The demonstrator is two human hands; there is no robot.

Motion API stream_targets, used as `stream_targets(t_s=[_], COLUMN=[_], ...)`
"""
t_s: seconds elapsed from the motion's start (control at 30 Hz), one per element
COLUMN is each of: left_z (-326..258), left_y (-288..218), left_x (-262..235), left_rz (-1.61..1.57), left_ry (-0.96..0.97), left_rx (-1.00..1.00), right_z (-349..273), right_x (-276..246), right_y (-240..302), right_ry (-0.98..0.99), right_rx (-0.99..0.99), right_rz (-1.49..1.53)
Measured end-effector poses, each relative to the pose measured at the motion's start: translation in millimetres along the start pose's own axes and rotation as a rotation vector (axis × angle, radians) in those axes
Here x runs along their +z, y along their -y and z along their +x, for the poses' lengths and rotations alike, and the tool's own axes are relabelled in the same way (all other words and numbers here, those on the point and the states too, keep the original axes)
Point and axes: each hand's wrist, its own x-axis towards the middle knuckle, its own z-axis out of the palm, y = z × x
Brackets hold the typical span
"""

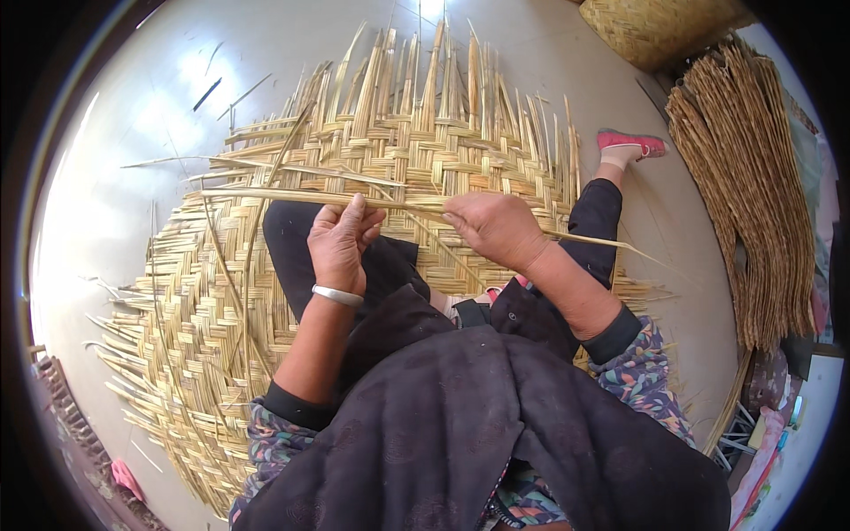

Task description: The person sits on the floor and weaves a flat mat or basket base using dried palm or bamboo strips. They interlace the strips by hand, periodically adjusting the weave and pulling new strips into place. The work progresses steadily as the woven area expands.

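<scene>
A bundle of flat reed strips [274,193] stretches crosswise in front of me, its long thin end trailing off past my right wrist. My left hand [341,239], with a silver bangle at the wrist, pinches the strips between thumb and fingers. Close by, my right hand [496,226] is closed around the same strips, and its fingertips are partly hidden. Beneath both hands spreads a large woven reed mat [208,305], on which I sit. Upright loose ends [434,80] fringe its far edge. Several loose strips [243,301] lie across its left part.
Thick stacks of brown braided material [739,186] stand along the right side. A woven piece [660,31] rests at the far right. My leg with a red shoe [633,143] stretches out to the right. Scraps [207,94] are scattered on the pale floor [549,53].
</scene>
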Motion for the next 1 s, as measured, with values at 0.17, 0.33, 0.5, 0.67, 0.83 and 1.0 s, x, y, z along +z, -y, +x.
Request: stream_targets(t_s=[0.17,0.33,0.5,0.67,0.83,1.0], left_z=[3,7,10,10,4,3], left_y=[7,8,18,22,20,7], left_x=[-2,-2,-7,-10,-8,-11], left_rz=[-0.044,-0.069,0.032,0.065,0.008,-0.016], left_ry=[-0.034,0.053,0.018,0.034,0.217,0.382], left_rx=[-0.096,-0.097,-0.077,-0.054,-0.056,-0.075], right_z=[-6,-11,-14,-16,-3,2], right_x=[14,17,23,30,41,35], right_y=[8,3,1,3,-6,-7], right_ry=[-0.001,-0.013,0.038,0.080,0.433,0.530], right_rx=[-0.039,-0.049,-0.021,-0.001,0.354,0.533], right_rz=[-0.240,-0.129,-0.125,-0.027,0.752,1.362])
